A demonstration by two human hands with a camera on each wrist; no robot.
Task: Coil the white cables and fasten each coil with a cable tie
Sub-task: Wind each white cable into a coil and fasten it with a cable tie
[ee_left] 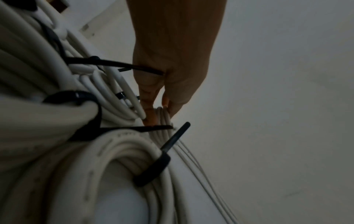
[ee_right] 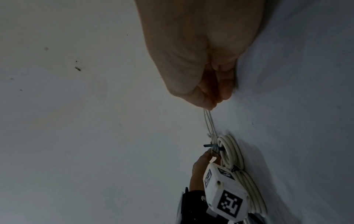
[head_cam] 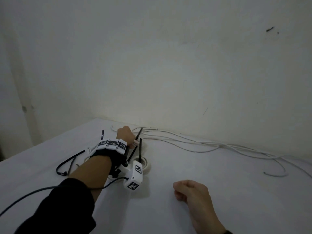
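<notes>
My left hand (head_cam: 126,135) reaches to the far edge of the table by the wall. In the left wrist view its thumb and fingers (ee_left: 148,109) pinch a bundle of white cable (ee_left: 162,119). A black tie tail (head_cam: 139,132) sticks up beside the hand. Several loose white cables (head_cam: 202,144) trail right along the wall. A tied white coil (head_cam: 147,163) lies under the wrist, seen close as a coil (ee_left: 114,151) with a black cable tie (ee_left: 153,171). My right hand (head_cam: 187,191) rests on the table as a fist, holding nothing.
Loose black cable ties (head_cam: 67,164) lie left of my left forearm. The white wrist camera (head_cam: 137,173) hangs over the coils, with its dark lead (head_cam: 33,193) across the table (head_cam: 228,200). The wall (head_cam: 168,73) stands right behind the cables.
</notes>
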